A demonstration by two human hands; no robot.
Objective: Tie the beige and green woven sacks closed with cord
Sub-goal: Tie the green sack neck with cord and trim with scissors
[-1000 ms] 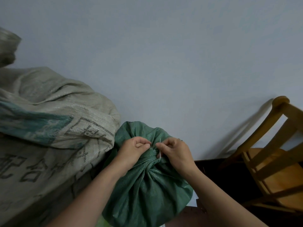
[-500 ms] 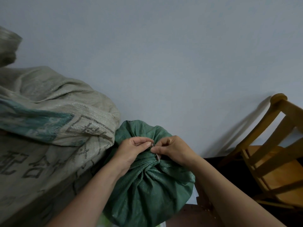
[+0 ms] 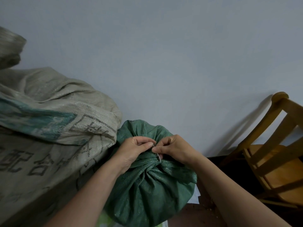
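My left hand and right hand both pinch the pale cord at the gathered neck of the green sack, touching the beige sack printed with dark characters I can't read

Two hands, left and right; one green sack; one beige sack; one cord; one wooden chair were visible.
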